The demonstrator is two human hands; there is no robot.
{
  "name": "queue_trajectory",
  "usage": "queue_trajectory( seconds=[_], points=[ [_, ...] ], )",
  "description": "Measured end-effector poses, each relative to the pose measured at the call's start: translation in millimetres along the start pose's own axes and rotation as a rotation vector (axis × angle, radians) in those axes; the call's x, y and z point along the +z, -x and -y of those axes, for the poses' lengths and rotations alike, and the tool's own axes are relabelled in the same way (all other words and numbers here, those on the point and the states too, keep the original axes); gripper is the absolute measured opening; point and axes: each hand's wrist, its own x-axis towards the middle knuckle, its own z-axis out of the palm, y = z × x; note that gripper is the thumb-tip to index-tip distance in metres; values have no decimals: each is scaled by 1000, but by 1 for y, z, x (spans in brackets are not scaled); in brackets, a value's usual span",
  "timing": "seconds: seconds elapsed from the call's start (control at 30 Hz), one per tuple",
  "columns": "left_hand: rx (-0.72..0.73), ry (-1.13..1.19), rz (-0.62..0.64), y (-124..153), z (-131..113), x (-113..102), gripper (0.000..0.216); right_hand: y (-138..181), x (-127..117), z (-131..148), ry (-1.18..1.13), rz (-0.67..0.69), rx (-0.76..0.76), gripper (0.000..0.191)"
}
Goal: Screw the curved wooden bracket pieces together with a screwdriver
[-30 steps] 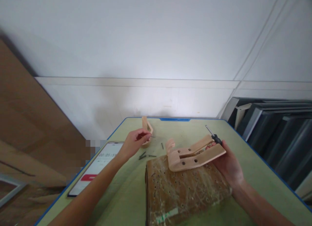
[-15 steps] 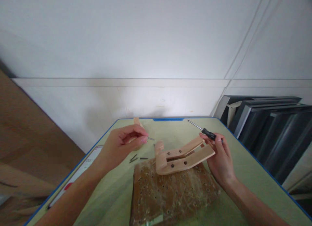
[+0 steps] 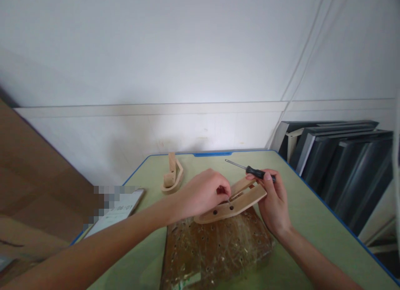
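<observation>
My right hand (image 3: 275,200) is closed around a screwdriver (image 3: 256,172) with a black handle, its metal shank pointing to the upper left. The same fingers also steady the end of a pale wooden bracket (image 3: 250,197), two bent arms with dark holes. The bracket rests tilted on a brown, tape-wrapped block (image 3: 215,244) dotted with small holes. Over the bracket's middle, my left hand (image 3: 208,192) is bent down in a pinch on a screw, mostly hidden by the fingers, close to a hole. That hand covers the bracket's left end.
A second wooden bracket (image 3: 171,179) lies farther back on the pale green table (image 3: 312,236). At the left edge lies a phone (image 3: 120,211) with a lit screen. Dark panels (image 3: 337,152) lean to the right of the table, and a white wall (image 3: 200,65) stands behind.
My left hand has carried the screw rightward from beside the bracket to over it. The second bracket behind has come into fuller view, while the loose screws are now hidden.
</observation>
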Motion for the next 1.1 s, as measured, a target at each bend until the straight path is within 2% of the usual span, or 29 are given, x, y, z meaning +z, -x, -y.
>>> queue_trajectory(
  seconds=[0.27, 0.53, 0.8, 1.1],
  points=[
    [17, -32, 32, -6, 0, 9, 21, -2, -2, 3, 28, 3, 10, 15],
    [62, -45, 88, -6, -8, 3, 19, -3, -5, 1, 31, 17, 27, 14],
    [83, 87, 200, -16, -11, 6, 18, -4, -5, 2, 21, 18, 46, 17],
    [60, 196, 206, -21, -3, 10, 21, -6, -8, 1, 31, 2, 56, 19]
  ],
)
